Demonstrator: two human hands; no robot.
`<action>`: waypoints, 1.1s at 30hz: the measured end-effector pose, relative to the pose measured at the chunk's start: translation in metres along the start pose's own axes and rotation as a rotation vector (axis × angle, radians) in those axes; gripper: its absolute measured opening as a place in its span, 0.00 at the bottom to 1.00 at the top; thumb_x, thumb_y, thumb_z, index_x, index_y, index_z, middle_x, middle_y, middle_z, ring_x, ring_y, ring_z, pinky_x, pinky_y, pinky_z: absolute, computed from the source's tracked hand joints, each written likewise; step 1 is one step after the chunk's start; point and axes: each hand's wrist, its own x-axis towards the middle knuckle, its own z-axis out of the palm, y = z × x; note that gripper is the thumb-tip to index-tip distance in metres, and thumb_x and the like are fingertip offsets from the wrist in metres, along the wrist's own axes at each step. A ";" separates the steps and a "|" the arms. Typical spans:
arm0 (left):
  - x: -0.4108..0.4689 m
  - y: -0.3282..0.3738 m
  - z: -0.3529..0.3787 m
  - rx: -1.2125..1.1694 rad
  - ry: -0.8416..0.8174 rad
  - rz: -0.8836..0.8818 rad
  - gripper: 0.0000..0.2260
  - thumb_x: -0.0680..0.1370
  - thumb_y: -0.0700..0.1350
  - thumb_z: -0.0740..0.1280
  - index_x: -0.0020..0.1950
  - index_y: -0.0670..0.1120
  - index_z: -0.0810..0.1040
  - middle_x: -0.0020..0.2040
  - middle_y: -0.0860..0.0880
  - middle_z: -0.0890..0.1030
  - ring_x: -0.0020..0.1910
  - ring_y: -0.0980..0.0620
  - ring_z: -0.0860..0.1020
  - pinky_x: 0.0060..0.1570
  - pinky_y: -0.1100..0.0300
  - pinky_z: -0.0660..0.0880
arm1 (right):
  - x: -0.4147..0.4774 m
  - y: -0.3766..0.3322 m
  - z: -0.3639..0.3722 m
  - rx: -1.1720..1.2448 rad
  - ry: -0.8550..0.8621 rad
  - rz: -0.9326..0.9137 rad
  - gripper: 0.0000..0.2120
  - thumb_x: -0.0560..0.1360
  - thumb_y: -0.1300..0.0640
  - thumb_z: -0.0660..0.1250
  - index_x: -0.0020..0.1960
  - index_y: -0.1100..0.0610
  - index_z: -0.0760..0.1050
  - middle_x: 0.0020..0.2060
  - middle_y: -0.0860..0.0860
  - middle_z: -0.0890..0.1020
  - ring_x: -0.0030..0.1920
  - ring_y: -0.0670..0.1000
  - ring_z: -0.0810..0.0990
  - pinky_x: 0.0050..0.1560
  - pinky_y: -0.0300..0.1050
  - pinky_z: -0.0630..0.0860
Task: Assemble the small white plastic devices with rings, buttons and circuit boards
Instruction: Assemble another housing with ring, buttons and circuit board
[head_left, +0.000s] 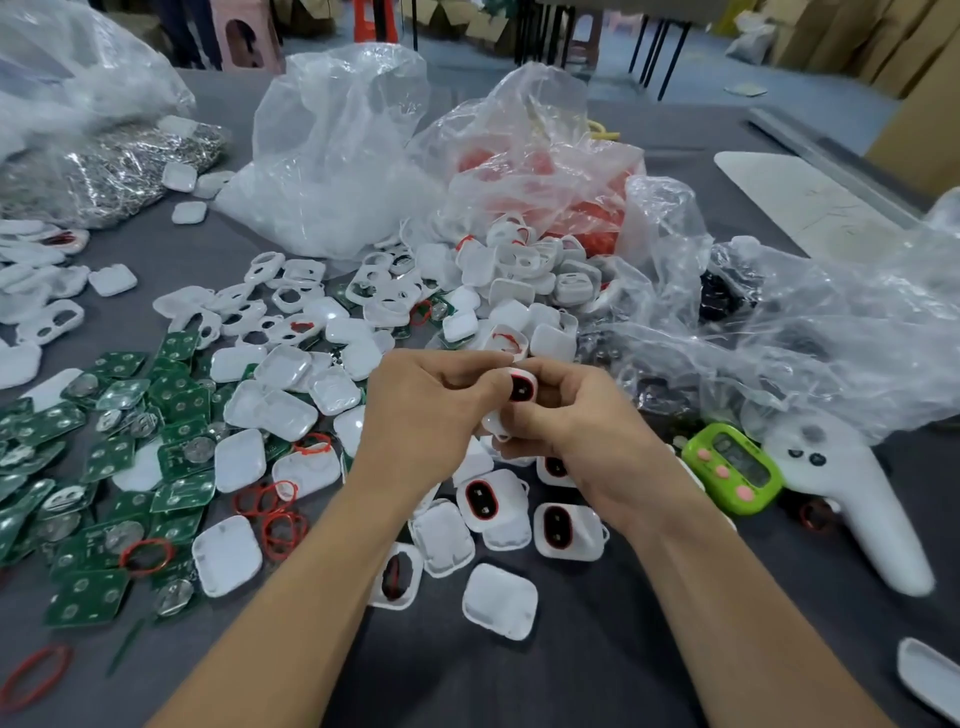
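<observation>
Hands meet mid-table. Left hand (426, 415) and right hand (582, 436) both pinch one white device (521, 388), fingers curled round it, its red-ringed black face up. Green boards (104, 441) at 9 o'clock, ringed units (569, 530) at 6, green timer (732, 467) at 3.

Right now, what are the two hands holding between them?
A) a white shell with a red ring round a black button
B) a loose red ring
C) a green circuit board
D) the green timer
A: the left hand and the right hand both pinch the shell, whose red ring frames a black button. The boards and the timer lie on the table.
</observation>
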 end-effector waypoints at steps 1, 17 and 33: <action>0.000 -0.001 0.000 0.030 0.013 0.014 0.06 0.74 0.43 0.77 0.48 0.53 0.90 0.40 0.52 0.88 0.43 0.50 0.87 0.49 0.44 0.84 | 0.001 0.001 0.001 -0.001 0.005 -0.004 0.14 0.76 0.74 0.68 0.58 0.61 0.82 0.41 0.56 0.84 0.41 0.50 0.85 0.40 0.40 0.81; 0.000 -0.002 -0.020 0.404 0.273 0.009 0.13 0.80 0.47 0.66 0.61 0.57 0.85 0.51 0.58 0.87 0.39 0.59 0.79 0.52 0.57 0.79 | -0.032 -0.023 -0.018 -0.867 0.195 -0.096 0.09 0.72 0.48 0.76 0.51 0.39 0.82 0.43 0.27 0.82 0.47 0.29 0.78 0.44 0.25 0.69; 0.009 -0.003 -0.015 0.961 0.425 0.163 0.09 0.69 0.45 0.66 0.37 0.54 0.86 0.29 0.53 0.81 0.28 0.49 0.77 0.29 0.62 0.56 | 0.188 -0.040 0.082 -1.433 -0.172 -0.335 0.15 0.76 0.63 0.66 0.58 0.54 0.85 0.61 0.52 0.84 0.61 0.56 0.80 0.62 0.46 0.75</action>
